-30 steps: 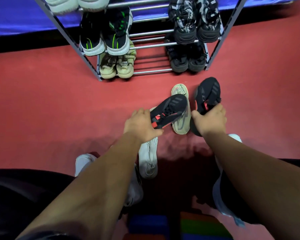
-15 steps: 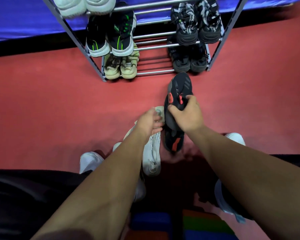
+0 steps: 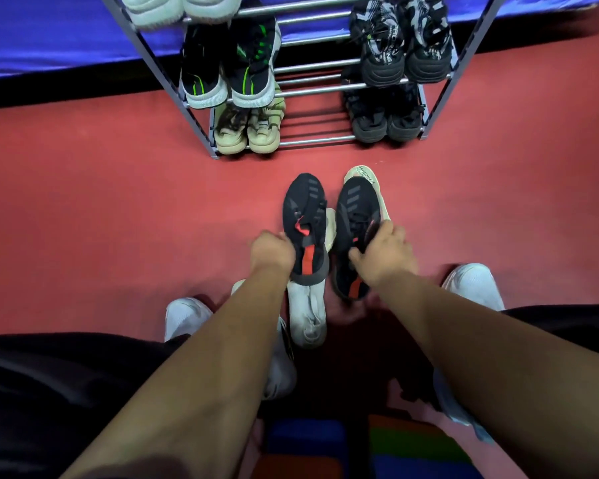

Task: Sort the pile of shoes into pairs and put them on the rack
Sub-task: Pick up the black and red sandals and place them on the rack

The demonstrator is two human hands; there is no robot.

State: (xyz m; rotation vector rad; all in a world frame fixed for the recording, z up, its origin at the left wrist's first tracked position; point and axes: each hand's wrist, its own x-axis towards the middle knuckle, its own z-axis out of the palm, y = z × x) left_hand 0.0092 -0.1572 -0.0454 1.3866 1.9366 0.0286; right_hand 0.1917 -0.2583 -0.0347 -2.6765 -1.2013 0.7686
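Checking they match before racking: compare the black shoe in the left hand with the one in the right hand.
The left hand grips the left black shoe beside its heel; the right hand grips the right black shoe over its laces. The left black shoe overlaps a white shoe, the right black shoe a beige shoe. Both are black with red accents, toes toward the rack.
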